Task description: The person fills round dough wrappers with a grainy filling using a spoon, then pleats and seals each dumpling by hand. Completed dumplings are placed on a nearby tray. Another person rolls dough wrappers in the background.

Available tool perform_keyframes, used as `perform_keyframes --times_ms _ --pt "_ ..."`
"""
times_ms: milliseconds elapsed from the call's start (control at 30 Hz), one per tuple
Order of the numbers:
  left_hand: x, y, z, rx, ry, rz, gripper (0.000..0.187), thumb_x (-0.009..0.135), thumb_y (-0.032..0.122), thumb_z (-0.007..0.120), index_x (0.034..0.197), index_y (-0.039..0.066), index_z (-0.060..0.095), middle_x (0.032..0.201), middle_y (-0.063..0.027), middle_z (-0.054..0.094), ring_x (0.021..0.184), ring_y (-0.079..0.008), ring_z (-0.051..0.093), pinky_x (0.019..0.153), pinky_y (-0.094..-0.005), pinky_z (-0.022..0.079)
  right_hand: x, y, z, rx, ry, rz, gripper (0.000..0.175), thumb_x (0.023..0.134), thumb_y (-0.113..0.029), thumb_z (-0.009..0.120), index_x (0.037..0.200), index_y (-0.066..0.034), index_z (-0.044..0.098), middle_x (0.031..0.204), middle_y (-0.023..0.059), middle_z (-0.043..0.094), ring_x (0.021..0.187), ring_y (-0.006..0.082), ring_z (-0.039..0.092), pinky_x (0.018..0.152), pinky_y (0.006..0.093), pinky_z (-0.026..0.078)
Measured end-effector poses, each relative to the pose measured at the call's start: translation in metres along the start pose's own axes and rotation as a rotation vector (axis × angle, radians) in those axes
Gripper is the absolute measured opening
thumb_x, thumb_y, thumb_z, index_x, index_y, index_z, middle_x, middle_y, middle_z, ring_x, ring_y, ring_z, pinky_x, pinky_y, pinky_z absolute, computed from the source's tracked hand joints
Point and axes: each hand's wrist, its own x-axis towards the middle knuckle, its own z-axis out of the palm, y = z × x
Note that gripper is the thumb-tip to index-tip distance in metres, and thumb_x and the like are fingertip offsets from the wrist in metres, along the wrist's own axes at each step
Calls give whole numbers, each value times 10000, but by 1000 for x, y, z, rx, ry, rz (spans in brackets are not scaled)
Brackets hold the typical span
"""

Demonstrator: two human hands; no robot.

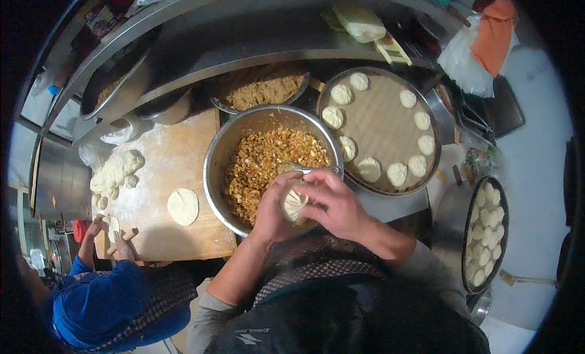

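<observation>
A pleated dough bun point(294, 202) rests in my left hand point(272, 212), which cups it from the left and below. My right hand point(331, 203) pinches at the folds on its top with thumb and fingers. Both hands are over the near right rim of a large steel bowl point(211, 180) of chopped filling point(269, 157). The handle of a utensil point(315, 169) shows just behind my fingers, its other end in the filling. To the right, a round steamer tray point(379, 120) carries several pleated buns point(369, 169) around its edge.
On the floured wooden board point(155, 162) lie a flat dough round point(183, 206) and a dough lump point(119, 168). A co-worker in blue sleeves point(123, 299) handles dough by a rolling pin point(123, 241). Behind is a second filling bowl point(265, 92); at right, a full steamer point(486, 235).
</observation>
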Motion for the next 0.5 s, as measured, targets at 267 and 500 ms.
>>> perform_keyframes --times_ms 267,500 --pt "30 -21 25 375 279 97 461 1091 369 368 1212 16 638 1048 -128 691 969 -246 658 845 -377 521 6 20 -46 -27 41 -40 70 866 -83 748 921 -41 755 979 141 724 919 288 712 798 364 573" --pt "2 -21 22 161 653 221 549 1020 496 484 1391 91 500 1202 -97 613 1011 -250 632 728 -392 552 42 89 -190 -28 387 205 140 858 -45 758 994 -14 751 933 92 757 862 187 725 760 316 568"
